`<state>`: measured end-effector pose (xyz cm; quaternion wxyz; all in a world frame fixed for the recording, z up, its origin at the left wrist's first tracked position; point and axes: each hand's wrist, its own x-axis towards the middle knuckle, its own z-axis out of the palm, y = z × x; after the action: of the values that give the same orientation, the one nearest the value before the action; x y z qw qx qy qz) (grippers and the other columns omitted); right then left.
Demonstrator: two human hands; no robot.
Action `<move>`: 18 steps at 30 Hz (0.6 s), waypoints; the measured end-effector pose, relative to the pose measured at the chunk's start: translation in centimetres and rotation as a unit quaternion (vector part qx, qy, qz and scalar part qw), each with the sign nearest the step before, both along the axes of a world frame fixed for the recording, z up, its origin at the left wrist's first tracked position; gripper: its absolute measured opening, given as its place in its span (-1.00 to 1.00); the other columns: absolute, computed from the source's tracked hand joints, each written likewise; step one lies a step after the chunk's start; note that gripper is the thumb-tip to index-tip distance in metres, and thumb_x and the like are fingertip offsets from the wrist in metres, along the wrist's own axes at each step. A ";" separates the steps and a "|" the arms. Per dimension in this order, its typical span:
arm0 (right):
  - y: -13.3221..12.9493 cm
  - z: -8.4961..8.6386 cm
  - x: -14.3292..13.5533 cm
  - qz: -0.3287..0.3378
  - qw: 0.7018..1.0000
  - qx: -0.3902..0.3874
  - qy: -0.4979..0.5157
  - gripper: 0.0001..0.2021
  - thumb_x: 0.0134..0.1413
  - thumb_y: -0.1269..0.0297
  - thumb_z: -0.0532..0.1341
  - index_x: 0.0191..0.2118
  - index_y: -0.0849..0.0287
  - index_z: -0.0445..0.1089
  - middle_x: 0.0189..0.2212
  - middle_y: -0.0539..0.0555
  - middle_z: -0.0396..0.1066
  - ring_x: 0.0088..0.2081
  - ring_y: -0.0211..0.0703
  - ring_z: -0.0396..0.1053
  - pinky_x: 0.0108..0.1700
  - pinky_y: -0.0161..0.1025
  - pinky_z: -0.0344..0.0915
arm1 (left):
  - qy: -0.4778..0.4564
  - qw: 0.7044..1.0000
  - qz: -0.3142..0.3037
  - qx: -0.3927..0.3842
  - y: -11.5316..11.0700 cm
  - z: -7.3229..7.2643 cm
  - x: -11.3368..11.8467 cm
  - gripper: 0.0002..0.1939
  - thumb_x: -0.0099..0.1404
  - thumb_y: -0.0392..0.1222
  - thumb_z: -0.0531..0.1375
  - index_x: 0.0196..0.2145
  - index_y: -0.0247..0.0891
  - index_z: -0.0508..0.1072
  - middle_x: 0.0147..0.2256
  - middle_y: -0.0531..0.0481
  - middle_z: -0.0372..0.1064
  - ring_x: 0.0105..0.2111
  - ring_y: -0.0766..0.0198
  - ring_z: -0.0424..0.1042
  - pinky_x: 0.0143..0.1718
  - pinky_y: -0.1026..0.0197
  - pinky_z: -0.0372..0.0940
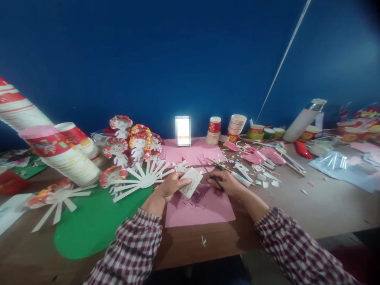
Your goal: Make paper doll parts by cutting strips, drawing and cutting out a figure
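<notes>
Between its thumb and fingers my left hand (172, 185) pinches a white card (190, 183) with dark drawn lines on it. Just to the right, my right hand (225, 182) is closed round the dark handles of a pair of scissors (218, 183), whose thin blades point up and left, near the card's right edge. Both hands are above a pink sheet (202, 215) scattered with small dark scraps. A white paper fan of cut strips (146, 180) lies left of my left hand.
Stacked paper cups (63, 158) lean at the left, beside paper dolls (139, 146) and a green sheet (89, 225). More cup stacks (236, 126) stand at the back. White scraps, glue sticks, a red object (303, 150) and a bottle (304, 120) are at the right.
</notes>
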<state>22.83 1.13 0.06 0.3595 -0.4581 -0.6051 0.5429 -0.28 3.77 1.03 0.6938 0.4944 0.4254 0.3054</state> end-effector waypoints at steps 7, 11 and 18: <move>-0.2 0.6 -0.1 -0.111 0.979 -0.027 0.166 -0.55 -0.10 0.03 0.38 -0.16 0.22 0.37 -0.59 -0.07 0.30 -0.59 -0.36 0.26 -0.63 -0.45 0.07 | 0.008 1.000 0.014 0.004 -0.1 0.1 0.2 -0.62 -0.08 -0.09 0.41 -0.32 -0.35 0.52 -0.47 -0.04 0.50 -0.44 0.21 0.46 -0.37 0.24 0.31; -0.5 0.9 -0.4 -0.111 0.976 -0.034 0.184 -0.55 -0.16 0.11 0.43 -0.16 0.21 0.38 -0.57 -0.07 0.32 -0.54 -0.34 0.27 -0.57 -0.42 0.13 | 0.002 1.000 0.004 0.016 -0.1 -0.1 0.2 -0.65 -0.05 -0.10 0.39 -0.32 -0.33 0.51 -0.48 -0.02 0.50 -0.44 0.22 0.46 -0.38 0.25 0.31; -0.1 0.1 -1.2 -0.082 0.980 -0.020 0.181 -0.59 -0.23 0.18 0.46 -0.21 0.18 0.40 -0.52 -0.06 0.39 -0.52 -0.30 0.33 -0.46 -0.33 0.20 | 0.019 1.000 -0.005 0.020 -0.4 0.0 0.8 -0.65 -0.07 -0.13 0.38 -0.30 -0.33 0.53 -0.44 -0.02 0.52 -0.47 0.24 0.45 -0.40 0.26 0.30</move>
<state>21.59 1.02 0.12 0.4976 -0.4076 -0.4793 0.5971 0.52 3.38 1.01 0.6768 0.5160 0.4304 0.3009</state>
